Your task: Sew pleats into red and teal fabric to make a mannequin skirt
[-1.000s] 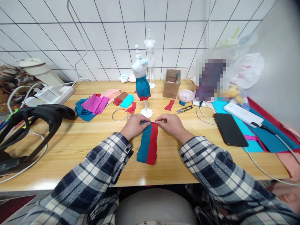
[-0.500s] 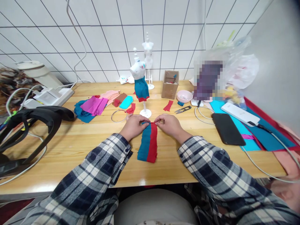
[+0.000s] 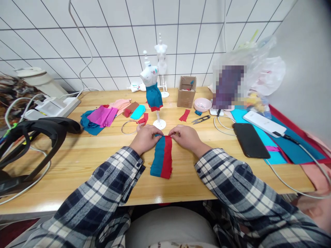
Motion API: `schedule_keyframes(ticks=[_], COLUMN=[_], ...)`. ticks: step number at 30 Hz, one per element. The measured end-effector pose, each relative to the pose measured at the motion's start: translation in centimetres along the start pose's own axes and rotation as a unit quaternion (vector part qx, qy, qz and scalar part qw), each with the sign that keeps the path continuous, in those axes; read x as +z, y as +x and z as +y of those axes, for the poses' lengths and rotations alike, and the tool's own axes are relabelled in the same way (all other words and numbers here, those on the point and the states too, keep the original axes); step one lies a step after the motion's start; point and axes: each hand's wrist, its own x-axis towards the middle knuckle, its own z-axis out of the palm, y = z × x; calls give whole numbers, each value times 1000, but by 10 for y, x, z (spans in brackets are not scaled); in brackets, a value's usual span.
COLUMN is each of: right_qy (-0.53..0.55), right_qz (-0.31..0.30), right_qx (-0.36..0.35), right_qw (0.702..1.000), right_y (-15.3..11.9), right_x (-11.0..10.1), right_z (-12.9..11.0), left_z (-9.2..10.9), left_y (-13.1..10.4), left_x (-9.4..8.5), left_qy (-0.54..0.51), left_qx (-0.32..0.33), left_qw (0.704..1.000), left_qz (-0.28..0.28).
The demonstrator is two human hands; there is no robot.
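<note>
The two-tone cloth strip [image 3: 161,156], teal left and red right with frayed edges, lies flat on the counter [image 3: 103,175], long axis running from the dress form [image 3: 154,94] toward the person; left hand [image 3: 147,138] and right hand [image 3: 186,138] pinch its far corners

Both arms extended forward from the lower corners of the view, converging at centre. Left arm [image 3: 99,189] angled up and inward; right arm [image 3: 239,184] mirrors it. Forearms sleeved to the wrists. Left hand [image 3: 146,138]: back up, thumb and index fingertips in a pinch, pointing right. Right hand [image 3: 186,138]: same pinch, pointing left, fingers curled. Hands level, near each other, not touching.
</note>
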Motion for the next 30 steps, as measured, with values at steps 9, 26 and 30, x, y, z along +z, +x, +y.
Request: schedule_keyframes(ticks=[9, 26, 30], right_qy=[-111, -77, -80], right_qz=[-43, -28, -45], right_qx=[-49, 42, 8], right_qw=[992, 996, 996], right_y=[-4, 2, -1], right_x=[-9, -2, -4], right_z=[-6, -16, -18], left_z=[0, 2, 6], left_y=[-5, -5, -4], left_x=[-9, -15, -15], left_qy=[40, 33, -60], left_qx=[44, 56, 2], left_qw=[998, 998, 997], left_qz=[-13, -20, 51])
